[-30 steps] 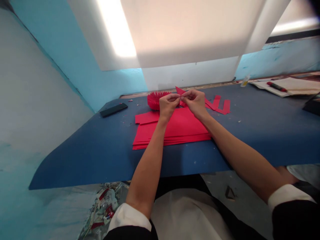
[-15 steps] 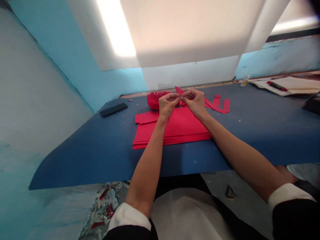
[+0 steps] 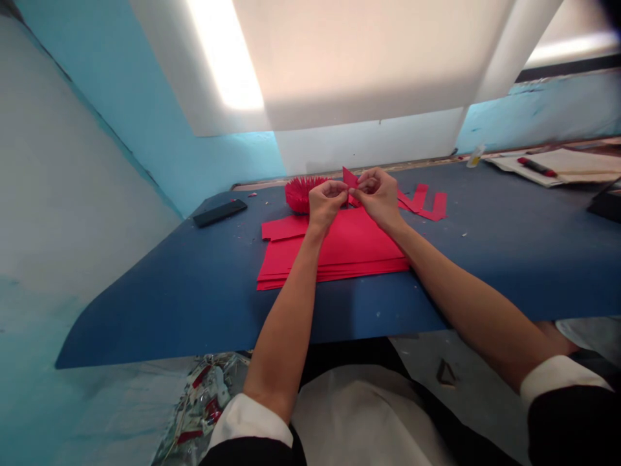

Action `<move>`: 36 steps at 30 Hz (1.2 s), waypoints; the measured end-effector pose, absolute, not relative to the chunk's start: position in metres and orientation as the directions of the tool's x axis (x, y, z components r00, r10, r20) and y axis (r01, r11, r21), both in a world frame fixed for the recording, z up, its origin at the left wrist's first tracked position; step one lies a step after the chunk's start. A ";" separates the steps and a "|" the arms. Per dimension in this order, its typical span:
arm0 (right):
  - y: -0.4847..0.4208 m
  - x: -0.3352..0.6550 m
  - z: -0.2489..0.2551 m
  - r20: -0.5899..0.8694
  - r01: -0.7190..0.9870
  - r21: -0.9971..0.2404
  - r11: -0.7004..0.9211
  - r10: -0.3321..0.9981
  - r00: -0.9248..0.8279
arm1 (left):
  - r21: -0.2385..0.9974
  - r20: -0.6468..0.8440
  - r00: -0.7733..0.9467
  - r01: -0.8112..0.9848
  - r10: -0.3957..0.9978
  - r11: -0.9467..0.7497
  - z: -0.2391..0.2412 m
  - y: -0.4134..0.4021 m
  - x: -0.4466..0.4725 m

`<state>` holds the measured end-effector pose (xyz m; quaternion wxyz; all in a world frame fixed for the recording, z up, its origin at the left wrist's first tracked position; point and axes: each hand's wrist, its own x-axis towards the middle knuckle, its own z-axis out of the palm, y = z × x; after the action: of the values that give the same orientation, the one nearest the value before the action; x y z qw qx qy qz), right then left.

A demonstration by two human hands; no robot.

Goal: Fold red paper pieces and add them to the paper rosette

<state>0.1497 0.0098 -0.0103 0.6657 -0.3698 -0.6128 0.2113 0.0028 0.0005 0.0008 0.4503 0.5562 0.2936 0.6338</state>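
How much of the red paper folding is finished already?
Done: a spiky red ball of folded pieces sits behind the hands. In hand: left hand and right hand pinch one small red piece. Left: cut strips and a stack of red sheets lie unfolded.

Matt red paper on a matt blue table

We see smooth paper sheets, a pleated paper fan and a speckled blue table.

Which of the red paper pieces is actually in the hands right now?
The small folded red piece, pinched between the left hand and right hand. The red sheet stack, spiky ball and strips lie on the table.
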 end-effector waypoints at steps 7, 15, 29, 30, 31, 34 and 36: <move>0.009 0.151 -0.009 0.660 0.180 -0.750 0.636 0.739 0.135 | 0.884 0.420 0.055 -0.251 0.906 -0.395 0.002 0.000 0.001; 0.004 0.147 -0.004 0.656 0.086 -0.755 0.651 0.744 0.129 | 0.865 0.447 0.067 -0.288 0.892 -0.412 0.003 0.001 -0.001; 0.007 0.148 -0.004 0.635 0.066 -0.772 0.632 0.764 0.113 | 0.802 0.592 0.085 -0.151 0.801 -0.577 -0.003 0.012 0.001; 0.008 0.147 -0.004 0.635 0.063 -0.772 0.632 0.764 0.111 | 0.805 0.588 0.075 -0.156 0.806 -0.573 -0.003 0.012 0.001; 0.008 0.147 -0.005 0.633 0.057 -0.773 0.631 0.766 0.109 | 0.808 0.581 0.064 -0.163 0.812 -0.566 -0.003 0.011 0.001; 0.009 0.146 -0.006 0.622 0.018 -0.781 0.624 0.775 0.109 | 0.813 0.566 0.037 -0.191 0.824 -0.550 -0.001 0.009 0.001; 0.009 0.146 -0.006 0.615 0.006 -0.786 0.618 0.780 0.118 | 0.810 0.564 0.023 -0.210 0.825 -0.548 0.000 0.007 0.001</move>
<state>0.1463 0.0092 -0.0057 0.6715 -0.3284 -0.5986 0.2880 0.0005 0.0071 0.0000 0.3987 0.5939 0.2590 0.6491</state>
